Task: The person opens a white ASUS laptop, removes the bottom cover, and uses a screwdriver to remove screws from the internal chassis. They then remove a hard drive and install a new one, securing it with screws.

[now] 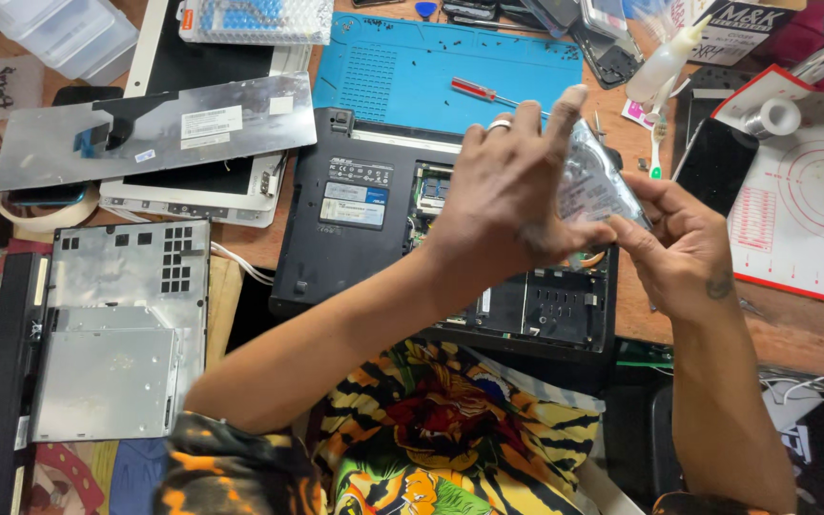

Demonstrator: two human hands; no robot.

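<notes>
Both grips closed on one hard drive [595,181], silver, flat, tilted, held above open black laptop base [355,238]. Left hand [507,191] over drive's near face, ring on one finger, thumb meeting right hand's fingers at drive's lower edge. Right hand [681,250] pinching lower right corner from beneath. White label with dark print across drive's face, partly hidden by left palm.

Laptop base underside up: pale rectangular sticker beside blue-and-white one, left of centre; empty bay below hands, partly blocked by left forearm. Blue mat [402,67] behind laptop, small dark screws scattered on it, red-handled screwdriver [477,91] near its right side. White squeeze bottle [665,62] tilted at upper right. Tape roll [772,116] on white mat with red ring markings [798,210], far right.

Left of laptop: silver keyboard back plate [154,129] bearing white rectangular stickers and small blue tab, resting across white laptop shell [193,195]. Grey metal cover panel [131,277] lower left, optical drive [107,381] just below it. Wooden worktop [793,334] showing between items.
</notes>
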